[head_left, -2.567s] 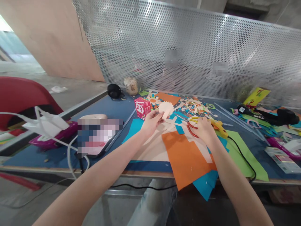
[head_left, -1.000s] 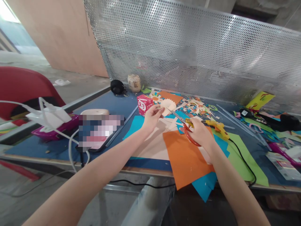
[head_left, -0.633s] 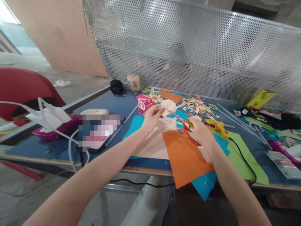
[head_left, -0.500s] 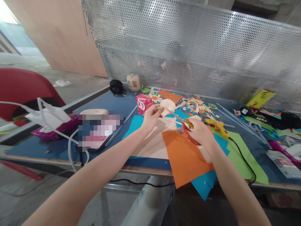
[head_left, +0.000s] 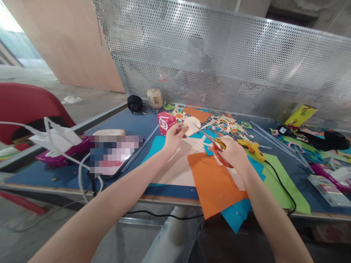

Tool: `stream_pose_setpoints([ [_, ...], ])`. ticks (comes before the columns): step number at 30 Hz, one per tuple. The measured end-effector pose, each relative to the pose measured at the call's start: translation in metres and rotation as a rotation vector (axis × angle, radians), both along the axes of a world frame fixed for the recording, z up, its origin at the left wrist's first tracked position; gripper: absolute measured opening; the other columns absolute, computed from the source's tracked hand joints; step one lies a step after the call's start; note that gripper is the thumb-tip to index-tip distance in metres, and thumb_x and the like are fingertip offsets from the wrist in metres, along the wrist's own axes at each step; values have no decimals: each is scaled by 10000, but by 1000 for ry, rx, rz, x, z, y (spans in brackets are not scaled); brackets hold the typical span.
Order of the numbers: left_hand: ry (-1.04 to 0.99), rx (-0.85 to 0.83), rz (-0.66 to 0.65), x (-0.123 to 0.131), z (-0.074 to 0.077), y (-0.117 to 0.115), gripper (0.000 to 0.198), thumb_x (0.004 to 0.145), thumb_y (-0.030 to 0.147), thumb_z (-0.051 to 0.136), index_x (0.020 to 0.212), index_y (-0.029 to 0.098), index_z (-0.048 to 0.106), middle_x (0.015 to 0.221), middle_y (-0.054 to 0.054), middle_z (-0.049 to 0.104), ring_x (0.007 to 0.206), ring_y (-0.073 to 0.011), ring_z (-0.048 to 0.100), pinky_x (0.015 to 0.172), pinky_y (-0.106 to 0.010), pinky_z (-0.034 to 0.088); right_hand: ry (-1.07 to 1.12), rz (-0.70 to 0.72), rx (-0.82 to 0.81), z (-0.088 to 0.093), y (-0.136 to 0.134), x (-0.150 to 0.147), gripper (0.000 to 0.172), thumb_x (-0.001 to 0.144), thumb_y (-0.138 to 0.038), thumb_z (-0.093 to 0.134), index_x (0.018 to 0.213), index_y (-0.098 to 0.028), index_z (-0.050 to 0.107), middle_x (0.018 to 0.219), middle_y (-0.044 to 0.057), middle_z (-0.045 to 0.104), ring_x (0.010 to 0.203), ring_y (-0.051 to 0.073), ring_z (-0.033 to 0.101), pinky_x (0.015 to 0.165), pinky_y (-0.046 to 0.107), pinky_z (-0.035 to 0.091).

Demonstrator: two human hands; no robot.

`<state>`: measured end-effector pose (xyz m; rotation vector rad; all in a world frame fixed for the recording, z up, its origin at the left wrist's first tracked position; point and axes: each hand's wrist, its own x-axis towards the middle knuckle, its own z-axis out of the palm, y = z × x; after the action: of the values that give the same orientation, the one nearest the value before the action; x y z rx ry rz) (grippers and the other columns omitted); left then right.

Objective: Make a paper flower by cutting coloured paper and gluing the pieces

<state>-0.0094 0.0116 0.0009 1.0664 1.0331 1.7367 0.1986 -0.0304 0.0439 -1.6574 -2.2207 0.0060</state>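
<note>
Since the scissors [head_left: 210, 138] are pointing toward the left hand [head_left: 175, 136], a slip would be risking a nicked finger. That hand's grip is holding its fingertips nearly together beside the cream toothed disc [head_left: 193, 126], on or above the bench [head_left: 117, 122]; whether it is pinching anything, I cannot tell. The right hand [head_left: 230, 150] is gripping the red-and-yellow handles [head_left: 220, 143].

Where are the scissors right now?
In the head view, right of centre: the scissors are in the right hand, blades toward the toothed cream disc.
</note>
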Motion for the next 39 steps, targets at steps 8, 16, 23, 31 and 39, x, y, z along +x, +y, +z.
stream_pose_setpoints([
  [8, 19, 27, 84, -4, 0, 3, 249, 653, 300, 635, 845, 184, 527, 707, 13, 611, 570, -94, 558, 510, -199, 421, -72, -91, -77, 0, 6, 16, 428, 755, -609, 407, 728, -225, 594, 793, 78, 666, 715, 224, 610, 528, 262, 352],
  [16, 4, 55, 40, 2, 4, -2, 236, 703, 305, 590, 876, 192, 477, 815, -7, 624, 602, -115, 619, 503, -205, 433, -169, -251, -167, -20, 12, 14, 543, 754, -600, 403, 923, -121, 595, 934, 204, 642, 837, 310, 624, 620, 342, 432],
  [23, 133, 111, 5, -1, -9, 9, 237, 739, 339, 564, 906, 184, 497, 817, -24, 628, 645, -131, 621, 515, -210, 442, -142, -221, -23, -17, 12, 9, 299, 757, -341, 501, 981, -164, 591, 1076, 153, 596, 997, 330, 547, 774, 440, 417],
  [31, 247, 153, 74, -5, -17, 16, 200, 748, 314, 562, 898, 185, 535, 843, -34, 611, 732, -142, 595, 618, -230, 461, -313, 292, -52, -21, 20, -55, 363, 803, -79, 436, 1131, -188, 550, 1157, 89, 599, 1091, 208, 523, 903, 331, 365],
  [39, 400, 99, 45, -1, -4, 3, 139, 810, 251, 463, 915, 172, 508, 895, -48, 608, 779, -143, 581, 730, -274, 462, -336, 167, -84, -25, 25, -69, 302, 889, -225, 372, 1092, -144, 580, 1016, 128, 656, 963, 213, 602, 817, 272, 412],
])
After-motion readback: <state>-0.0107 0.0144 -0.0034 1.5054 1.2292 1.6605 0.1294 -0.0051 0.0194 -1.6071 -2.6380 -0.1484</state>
